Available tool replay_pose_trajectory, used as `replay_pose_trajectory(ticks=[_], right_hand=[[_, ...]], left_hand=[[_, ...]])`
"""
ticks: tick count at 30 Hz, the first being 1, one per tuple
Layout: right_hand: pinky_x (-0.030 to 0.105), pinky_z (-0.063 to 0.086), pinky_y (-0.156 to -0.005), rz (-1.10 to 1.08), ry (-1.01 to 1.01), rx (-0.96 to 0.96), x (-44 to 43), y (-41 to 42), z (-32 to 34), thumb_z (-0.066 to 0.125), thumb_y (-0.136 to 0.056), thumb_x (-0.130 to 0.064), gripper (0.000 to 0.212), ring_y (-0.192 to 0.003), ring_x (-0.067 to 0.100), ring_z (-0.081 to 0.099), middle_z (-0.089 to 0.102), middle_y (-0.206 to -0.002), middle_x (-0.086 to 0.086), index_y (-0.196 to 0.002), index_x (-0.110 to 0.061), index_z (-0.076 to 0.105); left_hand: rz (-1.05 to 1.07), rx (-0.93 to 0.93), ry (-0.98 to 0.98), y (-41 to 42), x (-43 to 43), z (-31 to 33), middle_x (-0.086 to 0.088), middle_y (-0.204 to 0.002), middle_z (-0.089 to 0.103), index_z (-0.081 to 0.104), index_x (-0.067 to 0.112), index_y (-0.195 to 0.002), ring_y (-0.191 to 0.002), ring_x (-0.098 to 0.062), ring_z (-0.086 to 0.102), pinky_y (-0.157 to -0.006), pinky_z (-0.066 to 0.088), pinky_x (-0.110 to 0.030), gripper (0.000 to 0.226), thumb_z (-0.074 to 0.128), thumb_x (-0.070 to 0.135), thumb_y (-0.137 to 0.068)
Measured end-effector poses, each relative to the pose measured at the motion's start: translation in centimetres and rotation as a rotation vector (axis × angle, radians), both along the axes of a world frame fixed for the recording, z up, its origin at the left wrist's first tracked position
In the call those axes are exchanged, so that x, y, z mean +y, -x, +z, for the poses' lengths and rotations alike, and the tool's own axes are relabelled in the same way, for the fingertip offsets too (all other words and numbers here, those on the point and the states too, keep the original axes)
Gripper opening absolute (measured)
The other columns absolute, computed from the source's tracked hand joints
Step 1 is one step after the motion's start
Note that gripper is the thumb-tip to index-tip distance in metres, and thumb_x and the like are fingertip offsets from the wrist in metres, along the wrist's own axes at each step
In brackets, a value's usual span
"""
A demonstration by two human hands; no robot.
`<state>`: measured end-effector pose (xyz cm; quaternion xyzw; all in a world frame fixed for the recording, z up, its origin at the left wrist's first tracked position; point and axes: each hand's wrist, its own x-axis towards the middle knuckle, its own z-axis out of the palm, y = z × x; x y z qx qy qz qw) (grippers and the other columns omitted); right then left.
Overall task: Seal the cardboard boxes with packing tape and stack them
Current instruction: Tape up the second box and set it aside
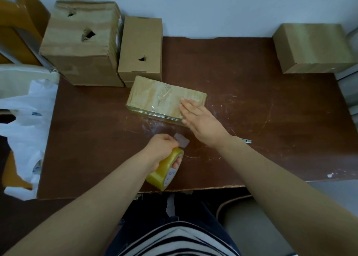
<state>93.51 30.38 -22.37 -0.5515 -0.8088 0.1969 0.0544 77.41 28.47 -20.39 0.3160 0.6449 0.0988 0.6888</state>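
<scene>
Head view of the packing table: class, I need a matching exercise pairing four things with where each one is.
Things:
1. tape roll
2. flat taped box
3. white plastic bag
4. plain box

Places:
A. far right corner of the table
B. under the right hand
C. at the table's left edge
D. in the left hand

Pairs: 1-D, 2-B, 3-C, 4-A

Bare table [251,104] lies open between the flat box [155,98] and right box [313,48].
</scene>
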Motion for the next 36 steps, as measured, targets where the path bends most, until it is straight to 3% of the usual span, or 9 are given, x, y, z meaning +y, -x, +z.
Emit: replay_pose_trajectory(ticks=[6, 10, 13, 17, 20, 22, 26, 33, 36], right_hand=[[0.026, 0.003, -0.120, -0.034, -0.060, -0.114, -0.2, 0.4, -0.9, 0.036, -0.104, -0.029, 0.053, -0.149, 0.017, 0.007, 0.012, -0.160, 0.002, -0.151, -0.012, 0.021], [0.041, 0.029, -0.116, -0.067, -0.148, -0.071, -0.5, 0.8, -1.3, 0.053, -0.096, -0.014, 0.047, -0.141, 0.031, 0.033, 0.037, -0.151, 0.012, -0.141, -0.002, 0.042], [0.036, 0.017, -0.120, -0.039, -0.121, -0.113, -0.6, 0.7, -1.5, 0.050, -0.096, -0.004, 0.055, -0.147, 0.026, 0.019, 0.024, -0.157, 0.008, -0.147, -0.006, 0.031], [0.022, 0.020, -0.115, -0.195, 0.001, 0.258, -1.3, 0.9, 0.6, 0.055, -0.089, -0.005, 0.055, -0.141, 0.016, 0.030, 0.039, -0.151, 0.006, -0.142, -0.009, 0.044], [0.017, 0.046, -0.078, -0.758, 0.103, 0.718, -2.8, 1.3, 3.3, 0.062, -0.091, -0.024, 0.012, -0.090, 0.001, 0.059, 0.067, -0.099, -0.010, -0.099, -0.023, 0.070], [0.019, 0.044, -0.059, -1.006, 0.407, 0.933, -3.8, 1.7, 4.7, 0.069, -0.084, -0.042, 0.021, -0.066, 0.003, 0.058, 0.066, -0.073, -0.010, -0.080, -0.021, 0.071], [0.010, 0.033, -0.041, -1.001, 0.504, 1.118, -5.8, 2.3, 6.1, 0.074, -0.080, -0.029, 0.018, -0.041, -0.001, 0.043, 0.056, -0.050, -0.010, -0.068, -0.017, 0.069], [0.016, 0.033, -0.037, -1.060, 0.393, 1.176, -6.7, 1.8, 6.9, 0.063, -0.092, -0.014, 0.022, -0.039, 0.006, 0.042, 0.055, -0.050, 0.001, -0.071, -0.008, 0.065], [0.016, 0.037, -0.038, -1.019, 0.291, 1.109, -7.2, 1.5, 7.7, 0.064, -0.092, -0.016, 0.021, -0.039, 0.008, 0.047, 0.057, -0.049, -0.003, -0.073, -0.007, 0.066]], left_hand=[[0.006, 0.010, 0.041, 1.4, -0.8, -0.5, -0.016, -0.046, 0.057, 0.054, 0.003, -0.083, -0.030, -0.021, 0.047, -0.034, 0.043, -0.023, 0.015, 0.054, 0.010, -0.096], [0.035, -0.029, 0.008, 1.5, -0.5, 0.2, -0.016, -0.047, 0.056, 0.053, 0.004, -0.083, -0.030, -0.021, 0.047, -0.034, 0.043, -0.023, 0.014, 0.055, 0.010, -0.096], [0.044, -0.053, -0.016, 1.8, -0.5, 0.9, -0.015, -0.048, 0.057, 0.054, 0.004, -0.088, -0.030, -0.021, 0.047, -0.034, 0.043, -0.022, 0.011, 0.055, 0.012, -0.096], [0.048, -0.080, -0.076, 2.0, -0.9, 2.2, -0.013, -0.051, 0.060, 0.056, 0.006, -0.092, -0.032, -0.020, 0.049, -0.037, 0.044, -0.021, 0.011, 0.055, 0.016, -0.096], [0.089, -0.139, -0.139, 1.7, -1.3, 3.2, -0.016, -0.053, 0.058, 0.054, 0.005, -0.091, -0.032, -0.019, 0.050, -0.035, 0.042, -0.021, 0.011, 0.054, 0.015, -0.097], [0.111, -0.178, -0.194, 1.3, -1.7, 3.7, -0.018, -0.056, 0.056, 0.052, 0.004, -0.090, -0.033, -0.017, 0.050, -0.034, 0.041, -0.020, 0.013, 0.053, 0.014, -0.097], [0.068, -0.192, -0.265, 0.1, -2.2, 4.3, -0.015, -0.056, 0.061, 0.054, 0.006, -0.089, -0.037, -0.019, 0.054, -0.037, 0.046, -0.023, 0.014, 0.053, 0.017, -0.097], [0.003, -0.283, -0.326, -1.3, -3.3, 4.8, -0.018, -0.077, 0.068, 0.052, 0.009, -0.095, -0.062, -0.026, 0.066, -0.057, 0.057, -0.038, 0.003, 0.055, 0.009, -0.094], [-0.034, -0.345, -0.323, -1.3, -3.4, 5.0, -0.020, -0.093, 0.070, 0.050, 0.031, -0.112, -0.076, -0.029, 0.069, -0.071, 0.058, -0.043, 0.028, 0.054, 0.009, -0.094]])
